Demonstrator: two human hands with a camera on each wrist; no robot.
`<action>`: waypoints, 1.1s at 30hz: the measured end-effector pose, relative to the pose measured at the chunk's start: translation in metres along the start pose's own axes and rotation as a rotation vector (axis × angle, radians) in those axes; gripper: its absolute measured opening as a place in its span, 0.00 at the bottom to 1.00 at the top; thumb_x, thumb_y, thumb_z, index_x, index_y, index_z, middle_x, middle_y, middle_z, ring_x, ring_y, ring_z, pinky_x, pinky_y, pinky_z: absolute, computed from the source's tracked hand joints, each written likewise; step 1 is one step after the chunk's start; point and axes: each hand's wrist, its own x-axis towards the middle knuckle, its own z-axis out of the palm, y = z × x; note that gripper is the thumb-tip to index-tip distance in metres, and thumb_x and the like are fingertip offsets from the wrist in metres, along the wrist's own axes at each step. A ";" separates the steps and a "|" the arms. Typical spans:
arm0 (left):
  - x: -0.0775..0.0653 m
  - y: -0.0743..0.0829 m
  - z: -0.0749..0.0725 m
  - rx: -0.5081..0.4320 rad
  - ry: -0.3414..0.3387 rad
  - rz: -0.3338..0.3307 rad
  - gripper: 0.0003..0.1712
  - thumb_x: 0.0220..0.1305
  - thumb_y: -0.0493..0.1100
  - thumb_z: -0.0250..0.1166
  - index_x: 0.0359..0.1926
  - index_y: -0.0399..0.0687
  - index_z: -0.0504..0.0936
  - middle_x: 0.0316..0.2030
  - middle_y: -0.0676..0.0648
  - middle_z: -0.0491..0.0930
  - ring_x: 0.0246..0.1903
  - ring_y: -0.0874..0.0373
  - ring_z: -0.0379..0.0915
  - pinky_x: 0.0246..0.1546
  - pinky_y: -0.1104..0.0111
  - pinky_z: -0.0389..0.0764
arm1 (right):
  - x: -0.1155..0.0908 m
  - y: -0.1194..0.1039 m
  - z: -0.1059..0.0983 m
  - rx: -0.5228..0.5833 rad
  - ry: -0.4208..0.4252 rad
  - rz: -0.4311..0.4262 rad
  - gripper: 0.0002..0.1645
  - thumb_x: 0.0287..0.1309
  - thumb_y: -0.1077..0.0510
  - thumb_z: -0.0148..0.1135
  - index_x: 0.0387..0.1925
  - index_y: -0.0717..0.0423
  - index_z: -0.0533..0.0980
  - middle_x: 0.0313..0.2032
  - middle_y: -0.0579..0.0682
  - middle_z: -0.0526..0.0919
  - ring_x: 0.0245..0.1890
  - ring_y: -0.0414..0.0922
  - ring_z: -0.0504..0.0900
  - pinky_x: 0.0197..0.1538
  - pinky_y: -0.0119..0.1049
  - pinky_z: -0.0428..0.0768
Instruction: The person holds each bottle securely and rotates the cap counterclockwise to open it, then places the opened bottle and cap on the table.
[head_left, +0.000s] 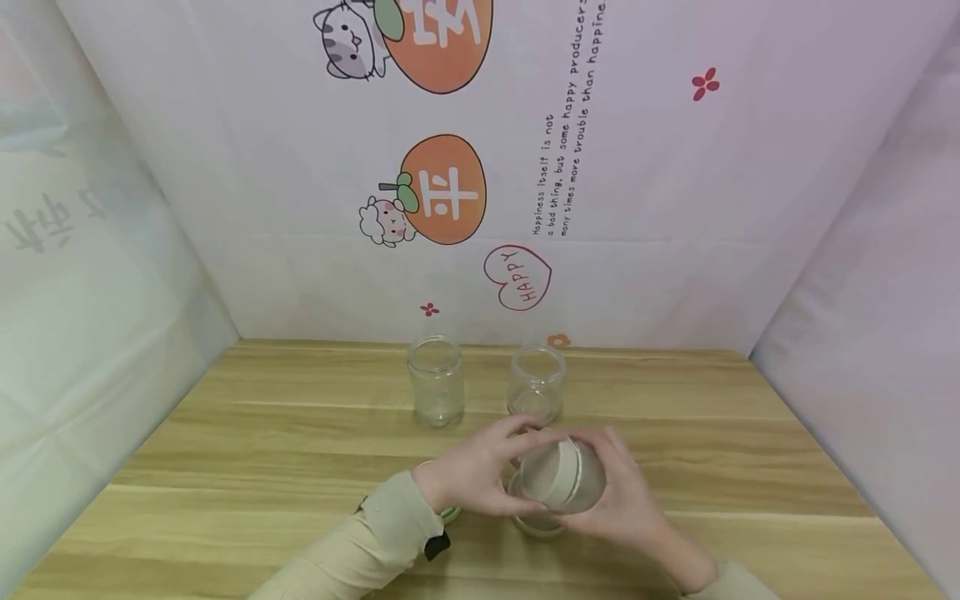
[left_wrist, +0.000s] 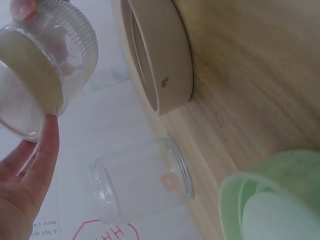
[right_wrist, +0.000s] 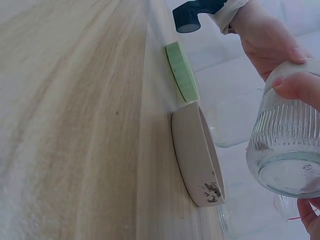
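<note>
A ribbed glass jar [right_wrist: 280, 142] with a beige band [left_wrist: 37, 75] round one end is held tilted between both hands, above the table. My left hand [head_left: 480, 471] grips the banded end, its fingertips on the beige band in the left wrist view. From the other side my right hand [head_left: 626, 504] holds the jar's glass body. Just below them, a shallow beige round dish or lid [left_wrist: 172, 65] rests on the table, partly hidden by the hands in the head view. Near my left wrist lies a green round piece [right_wrist: 182, 72], mostly covered by the sleeve in the head view.
Two clear glass jars stand upright toward the back of the wooden table [head_left: 285, 433]: a left jar [head_left: 437, 387] and a right jar [head_left: 536, 387]. Printed white cloth [head_left: 637, 275] rises behind, and pale cloth walls flank both sides.
</note>
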 end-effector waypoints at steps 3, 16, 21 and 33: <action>0.000 0.001 0.002 -0.036 0.020 -0.058 0.48 0.44 0.50 0.77 0.66 0.49 0.65 0.54 0.45 0.69 0.45 0.60 0.71 0.34 0.85 0.74 | 0.001 0.000 0.000 0.002 0.009 -0.015 0.56 0.09 0.55 0.84 0.53 0.55 0.71 0.44 0.43 0.71 0.44 0.34 0.68 0.41 0.34 0.78; -0.003 0.005 -0.003 0.018 -0.090 -0.239 0.56 0.45 0.57 0.75 0.72 0.54 0.55 0.66 0.47 0.59 0.63 0.54 0.60 0.61 0.60 0.69 | 0.001 0.001 0.000 0.002 -0.024 -0.029 0.55 0.12 0.53 0.84 0.53 0.56 0.70 0.44 0.43 0.70 0.44 0.34 0.69 0.41 0.35 0.78; -0.008 0.002 -0.005 0.034 -0.077 -0.067 0.57 0.39 0.55 0.78 0.69 0.50 0.60 0.68 0.43 0.54 0.67 0.50 0.53 0.64 0.58 0.66 | -0.001 0.001 -0.001 0.005 -0.048 -0.019 0.55 0.12 0.53 0.85 0.54 0.56 0.69 0.44 0.42 0.69 0.45 0.34 0.68 0.42 0.36 0.78; -0.010 0.003 -0.002 0.045 -0.162 0.125 0.48 0.44 0.43 0.77 0.66 0.52 0.63 0.71 0.43 0.50 0.71 0.50 0.46 0.68 0.63 0.60 | -0.003 -0.001 0.002 0.036 -0.080 -0.010 0.57 0.11 0.54 0.85 0.55 0.56 0.69 0.44 0.47 0.70 0.43 0.36 0.69 0.39 0.32 0.78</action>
